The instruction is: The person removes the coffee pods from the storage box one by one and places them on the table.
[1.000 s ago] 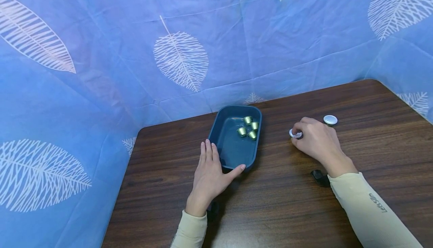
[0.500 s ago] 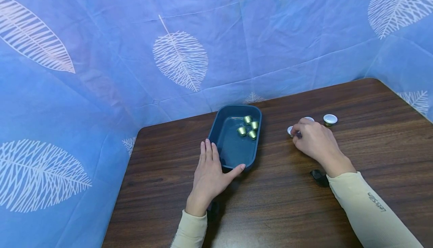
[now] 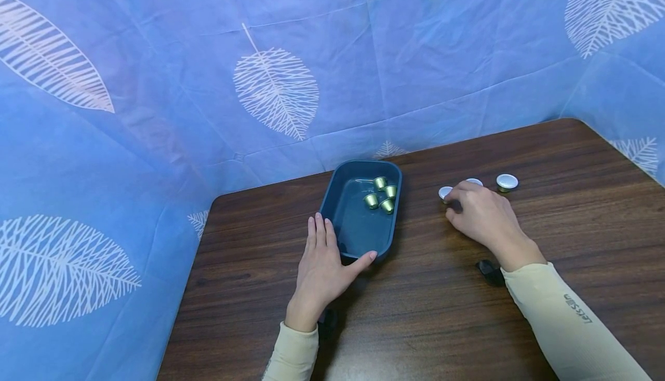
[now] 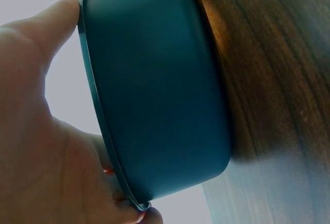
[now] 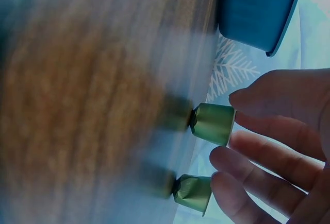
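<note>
My left hand (image 3: 322,271) rests on the near end of a dark blue tub (image 3: 358,236). Its straight fingers lie along the left rim, and the thumb spreads to the near right corner. Several gold-green coffee capsules (image 3: 387,206) lie in the far right part of the tub. Right of it, my right hand (image 3: 483,213) has its fingertips close at the lid of a green coffee capsule (image 5: 212,123) standing lid-up on the table. A second capsule (image 5: 193,193) stands beside it, partly hidden by this hand in the head view; a third capsule (image 3: 507,182) is farther right.
Dark wood-grain table (image 3: 415,323) reaches back to a blue cloth (image 3: 363,81) printed with white leaves. A black wrist device (image 3: 490,272) shows below the right wrist, next to a pale sleeve (image 3: 566,317).
The capsule at my right fingertips has shifted slightly away from me and left. The middle capsule's white lid, hidden at first, now shows behind the hand. My left hand stays put.
</note>
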Demonstrator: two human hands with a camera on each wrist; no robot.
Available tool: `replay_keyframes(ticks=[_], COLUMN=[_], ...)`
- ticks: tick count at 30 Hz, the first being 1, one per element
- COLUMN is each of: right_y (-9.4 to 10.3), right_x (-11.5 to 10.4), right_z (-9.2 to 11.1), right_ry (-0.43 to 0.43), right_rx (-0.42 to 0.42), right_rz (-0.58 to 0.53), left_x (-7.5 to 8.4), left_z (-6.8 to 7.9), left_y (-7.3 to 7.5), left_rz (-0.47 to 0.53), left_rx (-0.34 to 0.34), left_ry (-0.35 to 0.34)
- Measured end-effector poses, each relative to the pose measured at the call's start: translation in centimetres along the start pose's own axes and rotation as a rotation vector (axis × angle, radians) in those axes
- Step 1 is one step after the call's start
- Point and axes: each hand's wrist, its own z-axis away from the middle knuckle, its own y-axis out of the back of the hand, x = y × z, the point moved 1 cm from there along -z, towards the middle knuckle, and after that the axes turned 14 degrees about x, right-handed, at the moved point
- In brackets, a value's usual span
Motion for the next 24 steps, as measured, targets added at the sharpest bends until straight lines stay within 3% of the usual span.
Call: replay_keyframes(ticks=[10, 24], right_y=[0.5, 2.9], right_x=[0.0, 2.6], right_z=[-0.2, -0.4], right_ry=[0.018, -0.099], right_rx=[0.075, 0.142], right_rz=[0.015, 0.010], left_x=[0.0, 0.0], left_z=[0.0, 0.1], left_y=[0.0, 0.0], left_rz=[0.001, -0.008], left_rx=[-0.005, -0.011], left_ry=[0.005, 0.006])
